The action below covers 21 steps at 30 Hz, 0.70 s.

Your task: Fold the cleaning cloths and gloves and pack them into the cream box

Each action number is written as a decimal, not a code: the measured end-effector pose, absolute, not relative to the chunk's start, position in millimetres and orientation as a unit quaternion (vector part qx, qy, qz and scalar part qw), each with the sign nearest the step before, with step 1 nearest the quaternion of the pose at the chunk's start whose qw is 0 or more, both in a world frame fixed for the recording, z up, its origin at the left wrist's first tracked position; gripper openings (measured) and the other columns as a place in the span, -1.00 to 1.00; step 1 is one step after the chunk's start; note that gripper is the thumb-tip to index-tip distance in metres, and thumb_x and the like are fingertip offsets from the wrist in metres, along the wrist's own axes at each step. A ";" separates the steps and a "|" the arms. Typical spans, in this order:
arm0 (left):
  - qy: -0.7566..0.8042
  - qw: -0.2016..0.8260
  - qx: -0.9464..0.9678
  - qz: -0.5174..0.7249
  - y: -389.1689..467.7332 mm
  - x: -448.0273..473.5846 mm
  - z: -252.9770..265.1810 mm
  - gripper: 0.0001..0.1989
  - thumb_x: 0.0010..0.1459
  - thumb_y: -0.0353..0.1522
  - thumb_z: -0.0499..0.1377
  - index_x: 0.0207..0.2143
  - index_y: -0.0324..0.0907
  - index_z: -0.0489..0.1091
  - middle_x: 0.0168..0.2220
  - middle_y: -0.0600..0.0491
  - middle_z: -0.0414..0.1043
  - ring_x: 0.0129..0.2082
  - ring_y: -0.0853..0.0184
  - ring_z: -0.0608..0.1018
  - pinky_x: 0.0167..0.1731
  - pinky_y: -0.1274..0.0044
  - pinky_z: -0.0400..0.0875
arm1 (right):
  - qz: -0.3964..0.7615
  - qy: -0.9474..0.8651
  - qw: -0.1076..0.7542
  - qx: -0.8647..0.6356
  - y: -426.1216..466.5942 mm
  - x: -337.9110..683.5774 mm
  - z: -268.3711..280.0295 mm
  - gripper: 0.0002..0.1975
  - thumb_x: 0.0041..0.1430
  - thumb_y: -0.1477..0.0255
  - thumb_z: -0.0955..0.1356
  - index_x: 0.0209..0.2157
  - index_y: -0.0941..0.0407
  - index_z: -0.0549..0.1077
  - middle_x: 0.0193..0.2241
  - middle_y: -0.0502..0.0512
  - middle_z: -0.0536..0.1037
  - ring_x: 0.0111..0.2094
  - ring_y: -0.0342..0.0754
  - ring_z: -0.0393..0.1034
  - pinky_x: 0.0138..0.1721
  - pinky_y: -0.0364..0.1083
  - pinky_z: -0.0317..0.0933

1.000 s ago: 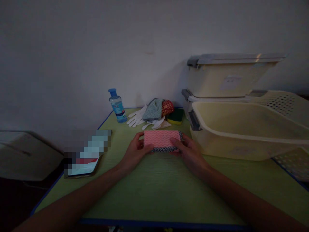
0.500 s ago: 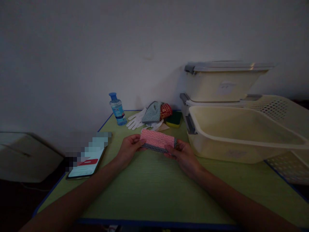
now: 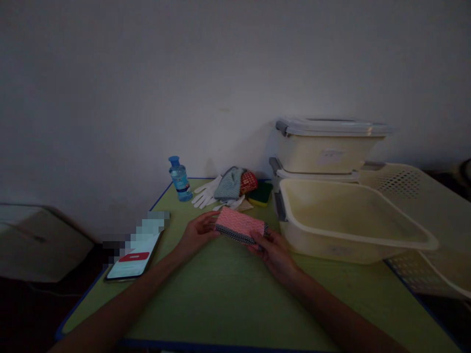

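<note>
The right hand [image 3: 271, 251] holds the lower right end of a folded pink cloth [image 3: 237, 221], with its thumb on the top face and its fingers curled beneath. With the cloth as the clock's centre and 12 o'clock towards the wall [image 3: 110, 98], this hand comes in from 4 o'clock. The left hand [image 3: 197, 231] is at 9 o'clock, its fingers half bent in a narrow curve at the cloth's left end; whether they pinch it, I cannot tell. The cloth slants, its long axis running from 10 to 4 o'clock, and a black-and-white checked band trims its near edge. It is over the middle of the green table [image 3: 206, 304].

Just past it, white gloves [image 3: 206, 193] lie at 11 o'clock. A grey-blue cloth [image 3: 228, 185] at 12 o'clock rests partly over them, touching a red patterned cloth [image 3: 249, 182] on its right. A green and yellow sponge [image 3: 262, 193] sits at 1 o'clock.

Farther out, a blue-capped bottle [image 3: 180, 182] stands upright at 10 o'clock. A phone [image 3: 134, 252] with a lit screen lies between 8 and 9 o'clock. At 3 o'clock is an open cream bin [image 3: 294, 240], with a perforated basket [image 3: 401, 181] beyond its right side. At 2 o'clock, 1 lidded box [image 3: 312, 153] is stacked on a lower box [image 3: 316, 175].
</note>
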<state>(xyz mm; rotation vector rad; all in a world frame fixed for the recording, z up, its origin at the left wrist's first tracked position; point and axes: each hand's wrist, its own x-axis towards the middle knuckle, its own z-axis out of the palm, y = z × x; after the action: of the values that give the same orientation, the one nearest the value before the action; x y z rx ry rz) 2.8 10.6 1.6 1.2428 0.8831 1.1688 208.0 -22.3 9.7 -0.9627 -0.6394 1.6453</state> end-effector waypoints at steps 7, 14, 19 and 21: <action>0.426 0.539 0.522 0.505 13.6 3.6 -1.2 -0.71 -0.26 -0.42 0.33 -0.37 -0.24 0.42 -0.41 0.06 0.52 -0.40 0.34 0.53 -0.32 0.51 0.41 | 0.685 -0.292 0.527 -0.409 -23.7 207.3 9.0 -0.61 -0.31 0.36 0.52 -0.36 0.17 0.47 -0.40 0.04 0.55 -0.42 -0.14 0.42 -0.38 -0.16 0.33; 0.424 0.533 0.521 0.515 14.4 5.1 -2.8 -0.71 -0.25 -0.41 0.33 -0.39 -0.23 0.39 -0.43 0.08 0.49 -0.42 0.35 0.52 -0.37 0.54 0.41 | 0.665 -0.338 0.521 -0.416 -24.4 206.4 3.7 -0.60 -0.24 0.30 0.49 -0.30 0.15 0.45 -0.31 0.07 0.54 -0.35 -0.10 0.42 -0.34 -0.12 0.34; 0.405 0.546 0.513 0.523 14.2 5.4 -1.4 -0.65 -0.24 -0.44 0.33 -0.34 -0.23 0.32 -0.36 0.08 0.45 -0.44 0.39 0.51 -0.45 0.59 0.41 | 0.619 -0.386 0.529 -0.435 -25.5 205.5 9.0 -0.61 -0.25 0.26 0.48 -0.34 0.15 0.45 -0.36 0.06 0.55 -0.38 -0.08 0.42 -0.34 -0.08 0.36; 0.392 0.548 0.520 0.525 13.6 5.1 2.0 -0.67 -0.20 -0.44 0.31 -0.33 -0.22 0.30 -0.38 0.10 0.44 -0.49 0.43 0.50 -0.49 0.61 0.40 | 0.607 -0.392 0.535 -0.438 -28.6 204.7 15.8 -0.61 -0.26 0.25 0.48 -0.35 0.15 0.45 -0.38 0.05 0.55 -0.39 -0.08 0.42 -0.34 -0.06 0.37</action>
<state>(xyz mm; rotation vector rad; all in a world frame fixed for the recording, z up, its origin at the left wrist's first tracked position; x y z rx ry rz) 5.1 13.6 2.0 1.2311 0.9293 1.2437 204.7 -28.6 15.8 -1.0432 -0.9350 1.4457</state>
